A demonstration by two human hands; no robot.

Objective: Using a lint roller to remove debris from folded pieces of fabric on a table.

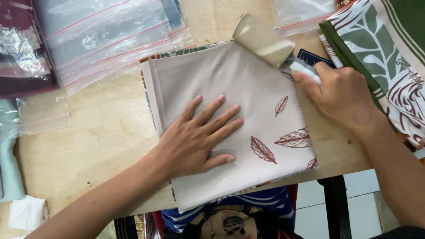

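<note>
Plywood bench (88, 146), clear zip bags (102, 40) far left. Your left hand (195, 137) lies flat, fingers spread, on folded beige leaf-print cloth (248, 84) at centre. Your right hand (341, 93) grips lint roller (265, 40) on cloth's far right corner.
</note>
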